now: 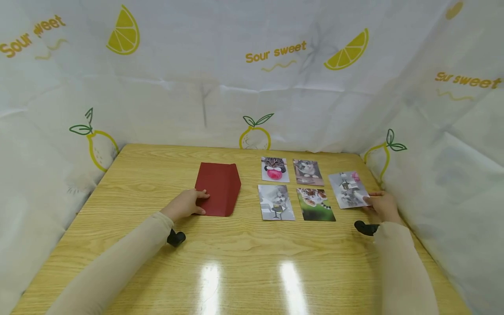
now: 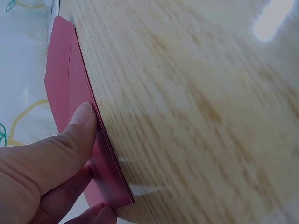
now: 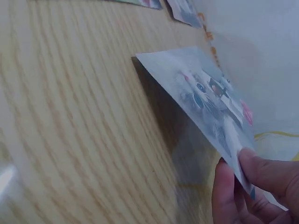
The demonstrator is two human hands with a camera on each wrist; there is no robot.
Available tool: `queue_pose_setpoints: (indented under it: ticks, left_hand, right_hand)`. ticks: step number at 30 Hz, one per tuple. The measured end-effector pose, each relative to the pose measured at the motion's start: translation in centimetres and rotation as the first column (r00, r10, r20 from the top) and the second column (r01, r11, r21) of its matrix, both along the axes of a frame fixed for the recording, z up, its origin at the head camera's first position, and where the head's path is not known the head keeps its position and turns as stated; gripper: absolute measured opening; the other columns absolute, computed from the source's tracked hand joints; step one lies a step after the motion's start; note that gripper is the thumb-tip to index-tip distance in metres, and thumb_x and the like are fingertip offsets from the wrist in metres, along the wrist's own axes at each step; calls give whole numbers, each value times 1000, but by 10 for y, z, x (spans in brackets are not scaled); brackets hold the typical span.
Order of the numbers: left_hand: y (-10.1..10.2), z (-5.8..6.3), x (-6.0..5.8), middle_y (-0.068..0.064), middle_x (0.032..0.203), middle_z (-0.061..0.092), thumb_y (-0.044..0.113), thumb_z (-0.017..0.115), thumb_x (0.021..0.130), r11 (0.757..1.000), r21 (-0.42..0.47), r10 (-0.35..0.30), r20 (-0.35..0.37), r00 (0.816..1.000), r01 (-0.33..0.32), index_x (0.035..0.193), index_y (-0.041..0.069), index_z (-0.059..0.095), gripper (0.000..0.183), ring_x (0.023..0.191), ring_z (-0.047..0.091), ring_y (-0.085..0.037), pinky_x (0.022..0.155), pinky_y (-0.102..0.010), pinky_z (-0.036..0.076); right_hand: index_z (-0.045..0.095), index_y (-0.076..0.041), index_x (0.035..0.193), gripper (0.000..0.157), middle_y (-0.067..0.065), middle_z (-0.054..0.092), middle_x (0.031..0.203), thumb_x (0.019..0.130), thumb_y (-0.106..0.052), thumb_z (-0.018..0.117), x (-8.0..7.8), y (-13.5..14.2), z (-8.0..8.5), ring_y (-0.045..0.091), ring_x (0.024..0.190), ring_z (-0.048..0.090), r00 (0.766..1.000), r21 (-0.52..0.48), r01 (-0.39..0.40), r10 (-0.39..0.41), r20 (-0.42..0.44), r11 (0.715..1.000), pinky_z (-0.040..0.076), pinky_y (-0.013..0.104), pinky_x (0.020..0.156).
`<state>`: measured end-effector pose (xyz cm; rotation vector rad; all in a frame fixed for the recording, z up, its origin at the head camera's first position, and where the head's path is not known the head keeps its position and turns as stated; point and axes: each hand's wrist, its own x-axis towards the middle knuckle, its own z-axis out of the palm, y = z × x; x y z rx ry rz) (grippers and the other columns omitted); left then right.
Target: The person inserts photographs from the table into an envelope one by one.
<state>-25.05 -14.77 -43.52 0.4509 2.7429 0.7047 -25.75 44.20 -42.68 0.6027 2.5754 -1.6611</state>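
My right hand (image 1: 383,205) pinches the lower right corner of a photo card (image 1: 348,190) between thumb and fingers. A pale cat with blue eyes shows on this card (image 3: 201,93). It is tilted, its held side raised over the table with a shadow beneath. My left hand (image 1: 187,204) rests on the lower left part of a red envelope (image 1: 216,188), which lies on the table with its flap side to the right. In the left wrist view the thumb (image 2: 81,126) lies along the envelope's face near its edge, and the other fingers are partly hidden.
Between the hands lie a tabby cat card (image 1: 274,169), a grey-and-white cat card (image 1: 308,172), a pale grey card (image 1: 276,202) and a tiger card (image 1: 316,204), in two rows. White lemon-printed cloth (image 1: 177,109) borders the wooden table (image 1: 244,262) at the back and sides.
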Motion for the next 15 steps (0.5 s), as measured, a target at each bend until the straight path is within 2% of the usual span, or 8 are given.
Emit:
queue_pose_setpoints:
  ticks: [4, 7, 11, 15]
  left_hand:
    - [0, 0, 0, -13, 143, 39, 16, 73, 79, 1000, 3, 11, 11, 1000, -11, 130, 9, 55, 55, 132, 30, -37, 104, -44, 34]
    - [0, 0, 1, -13, 143, 39, 16, 73, 79, 1000, 0, 8, 10, 1000, -8, 130, 9, 55, 54, 132, 31, -37, 103, -45, 34]
    - [-1, 1, 1, -13, 143, 38, 16, 73, 79, 1000, 2, 8, 13, 1000, -8, 130, 8, 55, 54, 132, 31, -37, 103, -45, 35]
    - [-1, 2, 1, -13, 143, 38, 16, 73, 79, 1000, 9, 9, 19, 1000, -10, 130, 8, 55, 54, 132, 30, -38, 103, -45, 35]
  right_hand:
    - [36, 11, 124, 41, 5, 50, 88, 90, -4, 55, 1, -11, 9, 9, 63, 64, 998, -75, 19, -22, -50, 997, 56, 26, 66]
    - [40, 5, 117, 32, 2, 53, 81, 90, -1, 56, 2, -21, 18, 11, 63, 64, 994, -199, 39, -59, -96, 979, 56, 26, 66]
    - [43, -2, 108, 27, 4, 53, 79, 87, 4, 58, 2, -40, 31, 12, 61, 63, 983, -401, 40, -109, -151, 915, 55, 24, 64]
    - [42, -4, 107, 26, 4, 55, 79, 87, 5, 57, 0, -60, 41, 13, 61, 63, 972, -530, 2, -126, -198, 848, 55, 22, 62]
